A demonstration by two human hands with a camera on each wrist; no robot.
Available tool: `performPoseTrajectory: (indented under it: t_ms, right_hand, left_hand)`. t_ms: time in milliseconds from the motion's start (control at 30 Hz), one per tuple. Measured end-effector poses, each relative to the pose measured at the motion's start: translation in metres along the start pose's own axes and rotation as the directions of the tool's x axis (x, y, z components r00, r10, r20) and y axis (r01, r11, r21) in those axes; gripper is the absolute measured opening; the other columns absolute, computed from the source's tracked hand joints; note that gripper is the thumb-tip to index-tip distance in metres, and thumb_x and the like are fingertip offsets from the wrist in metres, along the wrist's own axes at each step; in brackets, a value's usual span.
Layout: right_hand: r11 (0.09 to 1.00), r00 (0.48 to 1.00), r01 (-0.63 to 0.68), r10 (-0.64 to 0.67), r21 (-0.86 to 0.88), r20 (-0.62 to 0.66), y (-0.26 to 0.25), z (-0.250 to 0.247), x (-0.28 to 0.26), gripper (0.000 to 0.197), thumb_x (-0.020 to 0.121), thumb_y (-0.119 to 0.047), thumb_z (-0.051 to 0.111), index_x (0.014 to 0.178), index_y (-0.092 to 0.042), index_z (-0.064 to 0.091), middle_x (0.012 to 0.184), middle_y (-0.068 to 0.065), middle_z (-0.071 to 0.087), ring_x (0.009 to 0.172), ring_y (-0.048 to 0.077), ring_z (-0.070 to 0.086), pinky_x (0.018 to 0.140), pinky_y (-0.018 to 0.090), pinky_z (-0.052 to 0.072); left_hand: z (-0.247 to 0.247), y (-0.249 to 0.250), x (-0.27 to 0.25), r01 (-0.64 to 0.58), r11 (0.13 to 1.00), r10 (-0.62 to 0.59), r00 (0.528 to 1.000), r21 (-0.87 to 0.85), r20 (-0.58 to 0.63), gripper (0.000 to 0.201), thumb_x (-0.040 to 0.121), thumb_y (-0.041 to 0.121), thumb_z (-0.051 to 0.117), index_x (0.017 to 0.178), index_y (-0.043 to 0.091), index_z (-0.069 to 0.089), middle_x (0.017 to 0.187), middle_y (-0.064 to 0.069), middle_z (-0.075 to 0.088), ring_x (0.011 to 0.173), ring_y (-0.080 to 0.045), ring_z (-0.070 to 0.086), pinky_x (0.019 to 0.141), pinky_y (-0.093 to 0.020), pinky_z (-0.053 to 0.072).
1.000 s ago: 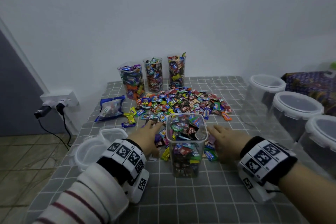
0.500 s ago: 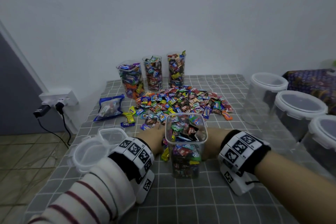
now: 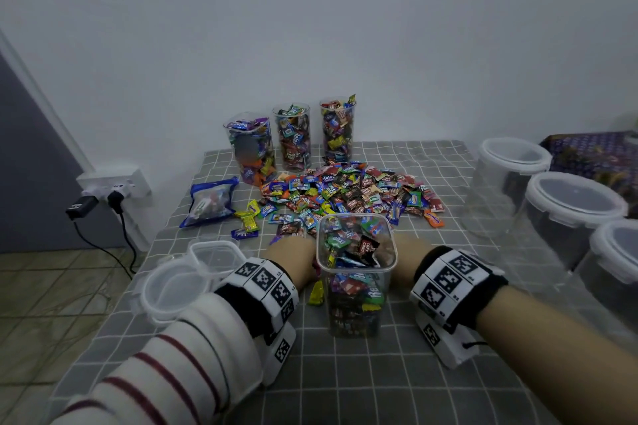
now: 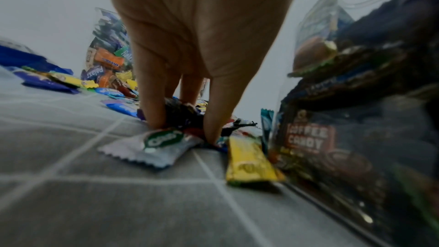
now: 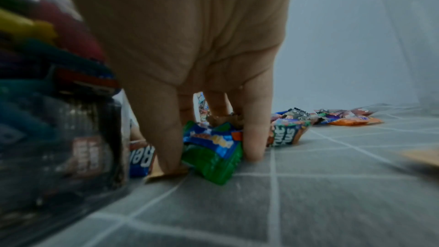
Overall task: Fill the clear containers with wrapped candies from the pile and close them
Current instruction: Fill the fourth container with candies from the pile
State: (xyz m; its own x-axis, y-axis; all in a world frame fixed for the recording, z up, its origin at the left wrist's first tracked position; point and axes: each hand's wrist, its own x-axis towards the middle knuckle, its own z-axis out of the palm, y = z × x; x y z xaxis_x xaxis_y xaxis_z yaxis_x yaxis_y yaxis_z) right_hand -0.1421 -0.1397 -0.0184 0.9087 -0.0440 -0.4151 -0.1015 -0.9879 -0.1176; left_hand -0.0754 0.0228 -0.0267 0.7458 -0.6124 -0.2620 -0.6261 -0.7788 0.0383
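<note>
A clear square container (image 3: 355,307), nearly full of wrapped candies, stands open at the table's middle front. The candy pile (image 3: 348,193) lies just behind it. My left hand (image 3: 291,260) is down at the container's left side and my right hand (image 3: 405,257) at its right; the container hides their fingertips in the head view. In the left wrist view my left hand (image 4: 184,125) curls its fingers round dark-wrapped candies (image 4: 182,115). In the right wrist view my right hand (image 5: 211,149) grips green and blue candies (image 5: 213,162) against the cloth.
Three tall filled containers (image 3: 292,136) stand open at the back. Two loose lids (image 3: 214,254) lie at the left edge, with a blue bag (image 3: 209,202) behind them. Three large lidded tubs (image 3: 573,207) line the right side. The grey checked cloth (image 3: 345,379) covers the table.
Both hands slid in from spread on the candies to close against the container's sides, gathering candies under curled fingers. The container has stayed put.
</note>
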Motion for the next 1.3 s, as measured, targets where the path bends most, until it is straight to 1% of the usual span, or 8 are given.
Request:
performPoseTrajectory:
  t_ms: [167, 367, 533, 633, 733, 933, 1133, 1300]
  right_hand:
    - [0.999, 0.999, 0.007, -0.009, -0.041, -0.042, 0.004, -0.003, -0.002, 0.026, 0.097, -0.016, 0.046, 0.114, -0.002, 0.059, 0.119, 0.015, 0.060, 0.111, 0.029, 0.056, 0.097, 0.035, 0.045]
    - [0.999, 0.993, 0.036, -0.036, 0.002, -0.114, 0.009, -0.002, 0.000, 0.019, 0.095, -0.015, 0.047, 0.101, -0.005, 0.062, 0.109, 0.014, 0.064, 0.101, 0.028, 0.059, 0.087, 0.032, 0.049]
    - [0.999, 0.980, 0.000, -0.006, -0.032, -0.200, 0.016, -0.002, -0.003, 0.037, 0.091, -0.009, 0.047, 0.060, -0.025, 0.036, 0.070, -0.006, 0.050, 0.097, 0.025, 0.059, 0.068, 0.023, 0.035]
    - [1.000, 0.963, 0.006, -0.010, -0.015, -0.269, 0.020, -0.003, -0.007, 0.019, 0.092, -0.011, 0.047, 0.074, -0.015, 0.053, 0.092, 0.005, 0.065, 0.095, 0.024, 0.059, 0.066, 0.023, 0.034]
    - [0.997, 0.942, -0.002, 0.028, 0.077, -0.334, 0.028, -0.002, -0.007, 0.016, 0.090, -0.015, 0.051, 0.094, -0.006, 0.064, 0.092, 0.009, 0.068, 0.088, 0.023, 0.060, 0.068, 0.028, 0.044]
    - [0.988, 0.907, 0.031, 0.036, 0.154, -0.419, 0.030, -0.010, -0.017, 0.026, 0.088, -0.008, 0.049, 0.064, -0.015, 0.049, 0.064, -0.005, 0.050, 0.061, 0.011, 0.046, 0.060, 0.026, 0.030]
    - [0.941, 0.825, 0.120, 0.083, 0.316, -0.560, 0.036, -0.041, -0.041, 0.013, 0.085, -0.003, 0.054, 0.086, -0.003, 0.068, 0.083, 0.007, 0.069, 0.079, 0.022, 0.062, 0.071, 0.032, 0.050]
    - [0.876, 0.728, 0.301, 0.044, 0.377, -0.684, 0.027, -0.069, -0.063, 0.016, 0.086, -0.002, 0.058, 0.078, -0.012, 0.068, 0.048, -0.014, 0.054, 0.052, -0.007, 0.051, 0.048, 0.008, 0.036]
  left_hand:
    - [-0.002, -0.003, 0.000, 0.004, 1.000, -0.005, 0.998, -0.004, -0.060, 0.021, 0.093, 0.007, 0.045, 0.103, 0.010, 0.064, 0.104, -0.011, 0.067, 0.095, -0.028, 0.062, 0.072, -0.029, 0.044]
    - [-0.002, -0.007, -0.006, 0.052, 0.999, -0.052, 0.995, -0.004, -0.085, 0.024, 0.093, 0.008, 0.044, 0.073, 0.020, 0.042, 0.099, -0.012, 0.067, 0.091, -0.028, 0.061, 0.068, -0.029, 0.040]
    - [0.004, -0.013, -0.006, 0.088, 0.993, -0.097, 0.986, -0.073, -0.135, 0.015, 0.092, 0.012, 0.048, 0.093, 0.012, 0.063, 0.102, -0.012, 0.066, 0.095, -0.028, 0.061, 0.068, -0.029, 0.040]
    - [0.004, -0.015, -0.010, 0.085, 0.978, -0.127, 0.966, -0.189, -0.225, 0.020, 0.092, 0.012, 0.049, 0.100, 0.012, 0.067, 0.100, -0.009, 0.067, 0.092, -0.024, 0.060, 0.068, -0.026, 0.038]
    - [0.004, -0.018, -0.013, 0.061, 0.965, -0.145, 0.935, -0.255, -0.324, 0.018, 0.093, 0.017, 0.051, 0.096, 0.014, 0.069, 0.092, -0.006, 0.068, 0.079, -0.019, 0.053, 0.066, -0.025, 0.035]
    - [0.002, -0.017, -0.020, 0.014, 0.933, -0.170, 0.897, -0.358, -0.407, 0.017, 0.094, 0.025, 0.054, 0.091, 0.017, 0.069, 0.082, -0.003, 0.067, 0.070, -0.015, 0.049, 0.063, -0.025, 0.033]
    - [-0.015, -0.015, -0.034, -0.081, 0.862, -0.203, 0.850, -0.501, -0.486, 0.013, 0.091, 0.021, 0.060, 0.096, 0.016, 0.071, 0.086, 0.001, 0.066, 0.085, -0.015, 0.060, 0.072, -0.023, 0.041]
    - [-0.034, -0.014, -0.045, -0.188, 0.786, -0.220, 0.804, -0.589, -0.552, 0.009, 0.088, 0.017, 0.064, 0.091, 0.017, 0.072, 0.080, 0.005, 0.066, 0.078, -0.010, 0.060, 0.078, -0.027, 0.049]
